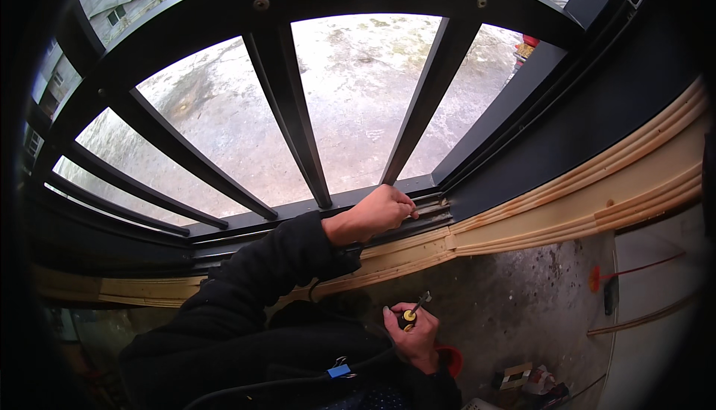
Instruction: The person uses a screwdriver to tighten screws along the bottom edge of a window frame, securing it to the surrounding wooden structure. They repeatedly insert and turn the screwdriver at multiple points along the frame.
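My left hand (377, 212) hovers at the dark window track (429, 212), near its right corner. Its fingers are curled together in a pinch, and whatever they may hold is too small to make out. Lower down, close to my body, my right hand (418, 339) is wrapped round a screwdriver (408, 319) with a black and yellow handle. The screwdriver's metal shaft points up and to the right, apart from the window. Black upright bars (287, 111) of the window rise beyond my left hand.
Wooden trim (537, 223) runs along the frame's near side. A dark panel (567, 141) stands at the right. Below lie a red container (450, 359), a small open box (513, 376) and other clutter on the floor. A blue clip (338, 370) hangs on my jacket.
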The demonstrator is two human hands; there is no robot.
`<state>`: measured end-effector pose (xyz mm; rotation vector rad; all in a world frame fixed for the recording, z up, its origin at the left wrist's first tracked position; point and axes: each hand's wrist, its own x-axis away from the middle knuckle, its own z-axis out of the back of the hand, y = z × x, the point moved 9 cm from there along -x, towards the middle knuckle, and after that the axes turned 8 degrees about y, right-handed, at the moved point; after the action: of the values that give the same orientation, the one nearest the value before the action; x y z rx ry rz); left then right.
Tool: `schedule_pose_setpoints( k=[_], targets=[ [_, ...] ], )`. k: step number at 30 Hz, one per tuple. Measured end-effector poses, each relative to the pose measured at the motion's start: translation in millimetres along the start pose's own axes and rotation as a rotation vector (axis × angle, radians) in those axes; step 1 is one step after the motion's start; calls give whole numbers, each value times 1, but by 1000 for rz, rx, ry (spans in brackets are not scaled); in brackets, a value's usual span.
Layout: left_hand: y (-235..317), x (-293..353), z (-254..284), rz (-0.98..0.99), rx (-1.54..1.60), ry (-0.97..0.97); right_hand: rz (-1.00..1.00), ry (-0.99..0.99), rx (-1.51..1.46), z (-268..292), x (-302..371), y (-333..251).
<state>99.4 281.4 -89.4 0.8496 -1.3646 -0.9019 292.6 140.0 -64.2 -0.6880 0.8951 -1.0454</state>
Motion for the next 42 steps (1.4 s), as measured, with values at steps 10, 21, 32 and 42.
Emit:
schedule_pose_setpoints(
  k=[10,21,32,42],
  targets=[
    [4,16,5,-76,-66,-23,5,-1,7,0,1,0],
    [26,73,-21,-451,-569,-233,20,15,7,3,0,-4],
    [6,37,12,-39,-103,94,34,34,-16,7,3,1],
    [10,15,-16,30,-26,127,-4,31,-8,17,8,11]
  ],
)
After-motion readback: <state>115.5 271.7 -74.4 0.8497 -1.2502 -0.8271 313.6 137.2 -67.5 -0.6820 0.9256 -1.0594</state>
